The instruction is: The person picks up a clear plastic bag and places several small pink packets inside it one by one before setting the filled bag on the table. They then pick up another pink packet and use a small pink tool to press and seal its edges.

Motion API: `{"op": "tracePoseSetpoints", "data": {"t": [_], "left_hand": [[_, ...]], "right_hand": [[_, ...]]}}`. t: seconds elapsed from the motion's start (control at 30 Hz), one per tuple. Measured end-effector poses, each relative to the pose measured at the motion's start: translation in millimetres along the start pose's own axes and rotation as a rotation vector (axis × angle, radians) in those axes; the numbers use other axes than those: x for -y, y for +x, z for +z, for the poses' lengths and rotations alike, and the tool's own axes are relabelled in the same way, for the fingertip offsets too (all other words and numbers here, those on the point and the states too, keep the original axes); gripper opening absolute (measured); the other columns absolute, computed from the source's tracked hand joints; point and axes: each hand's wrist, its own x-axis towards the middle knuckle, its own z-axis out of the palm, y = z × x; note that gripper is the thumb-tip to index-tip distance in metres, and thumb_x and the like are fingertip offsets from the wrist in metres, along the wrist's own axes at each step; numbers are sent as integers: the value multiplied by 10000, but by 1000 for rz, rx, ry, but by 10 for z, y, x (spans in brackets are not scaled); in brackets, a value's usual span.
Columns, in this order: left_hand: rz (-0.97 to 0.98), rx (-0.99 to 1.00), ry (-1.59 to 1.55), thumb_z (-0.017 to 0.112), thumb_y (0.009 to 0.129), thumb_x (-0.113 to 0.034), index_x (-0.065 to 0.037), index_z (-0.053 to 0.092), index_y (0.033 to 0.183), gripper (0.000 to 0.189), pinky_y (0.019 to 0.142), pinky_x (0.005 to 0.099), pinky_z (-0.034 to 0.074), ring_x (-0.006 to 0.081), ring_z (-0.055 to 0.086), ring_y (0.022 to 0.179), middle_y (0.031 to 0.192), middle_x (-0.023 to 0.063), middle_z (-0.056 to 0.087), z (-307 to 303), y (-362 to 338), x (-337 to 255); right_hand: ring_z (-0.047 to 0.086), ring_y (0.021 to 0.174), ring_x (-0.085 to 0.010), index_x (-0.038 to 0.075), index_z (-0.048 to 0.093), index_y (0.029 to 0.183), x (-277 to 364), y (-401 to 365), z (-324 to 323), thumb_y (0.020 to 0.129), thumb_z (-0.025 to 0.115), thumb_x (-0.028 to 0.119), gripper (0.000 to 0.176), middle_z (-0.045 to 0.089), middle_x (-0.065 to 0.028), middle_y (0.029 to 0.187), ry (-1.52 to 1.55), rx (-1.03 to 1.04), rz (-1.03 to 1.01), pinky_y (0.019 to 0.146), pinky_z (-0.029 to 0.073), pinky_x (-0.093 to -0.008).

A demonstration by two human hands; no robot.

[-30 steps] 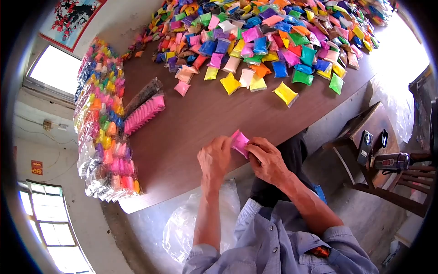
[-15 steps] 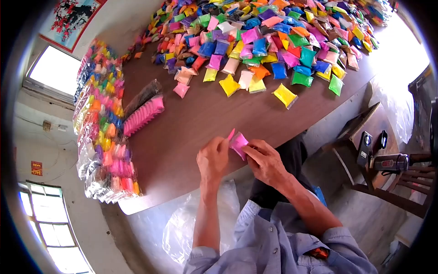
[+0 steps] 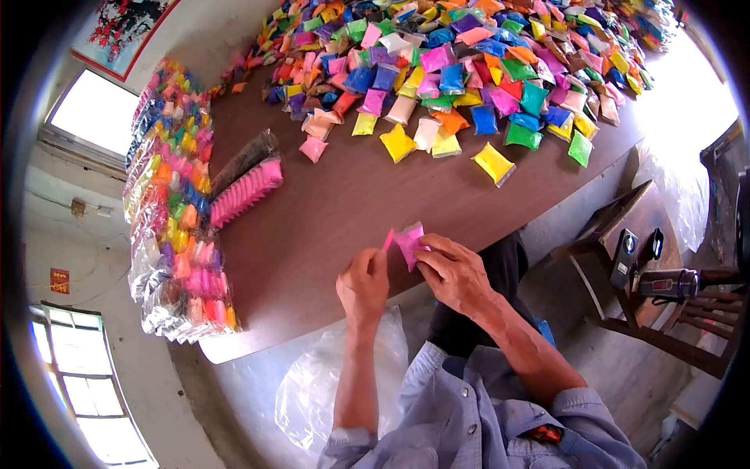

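Note:
Just past the table's near edge, my right hand pinches a small clear packet with bright pink filling by its right side. Closed in a fist, my left hand has a slim pink strip standing up from between its thumb and forefinger. The strip's tip is beside the packet's upper left corner; its lower end is hidden in the fingers. Ahead on the brown table lies a long clear bag with a row of pink packets.
A large heap of colourful packets covers the table's far side, with a yellow packet at its near edge. Filled clear bags are stacked along the left edge. At right stands a wooden stool holding a flask.
The pink strip has swung more upright and slightly left, and the packet is turned a little in my right fingers. The whole view has shifted slightly.

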Motion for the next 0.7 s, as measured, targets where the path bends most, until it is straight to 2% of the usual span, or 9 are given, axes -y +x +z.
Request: {"op": "tracePoseSetpoints", "data": {"t": [0.07, 0.2, 0.27, 0.4, 0.47, 0.63, 0.7], "left_hand": [[-82, 27, -127, 770, 963, -175, -82, 754, 933, 99, 670, 455, 565, 379, 737, 753, 821, 147, 747, -46, -60, -65], [48, 29, -158, 770, 964, -181, -79, 750, 930, 109, 664, 452, 565, 380, 734, 739, 812, 145, 746, 39, -245, -89], [59, 11, -17, 764, 977, -143, -34, 752, 944, 115, 630, 377, 534, 318, 729, 695, 816, 173, 732, 35, -188, -60], [20, -29, 46, 763, 982, -155, -28, 750, 941, 134, 637, 371, 530, 288, 708, 668, 805, 167, 726, 45, -44, 70], [-113, -14, -78, 765, 990, -176, -18, 744, 932, 170, 642, 359, 522, 224, 664, 643, 764, 134, 710, 18, -26, 97], [-188, -15, -183, 760, 990, -171, -14, 728, 899, 184, 628, 348, 521, 189, 669, 635, 730, 110, 698, -109, -138, 59], [-205, -11, -177, 764, 993, -170, -6, 727, 903, 190, 629, 336, 515, 165, 657, 644, 735, 104, 697, -139, -173, 37]], "right_hand": [[754, 1054, -298, 59, 761, 1051, 5, -33, -7, 813, 828, 1, 254, 726, -100, 1233, -7, -2, 14, 895, 636, -384], [756, 1061, -298, 58, 765, 1043, 26, -8, 0, 805, 839, 9, 254, 743, -101, 1209, 23, -26, 20, 901, 635, -386], [757, 1060, -298, 57, 766, 1041, 22, -26, -6, 805, 840, 11, 252, 747, -102, 1202, 16, -24, 11, 904, 635, -386], [756, 1056, -305, 53, 765, 1046, 14, 3, 13, 815, 845, 20, 246, 750, -113, 1193, 42, -27, 21, 917, 630, -389], [756, 1049, -311, 51, 763, 1052, 16, 3, -13, 823, 845, 23, 245, 749, -116, 1190, 32, -28, 30, 914, 630, -391], [753, 1021, -360, 42, 729, 1113, 39, 51, -42, 852, 836, 18, 284, 745, -133, 1183, 41, 13, 43, 882, 634, -407], [760, 990, -326, 37, 730, 1120, 29, 58, -12, 875, 834, 35, 266, 747, -135, 1168, 125, -24, 90, 846, 632, -383]]}}
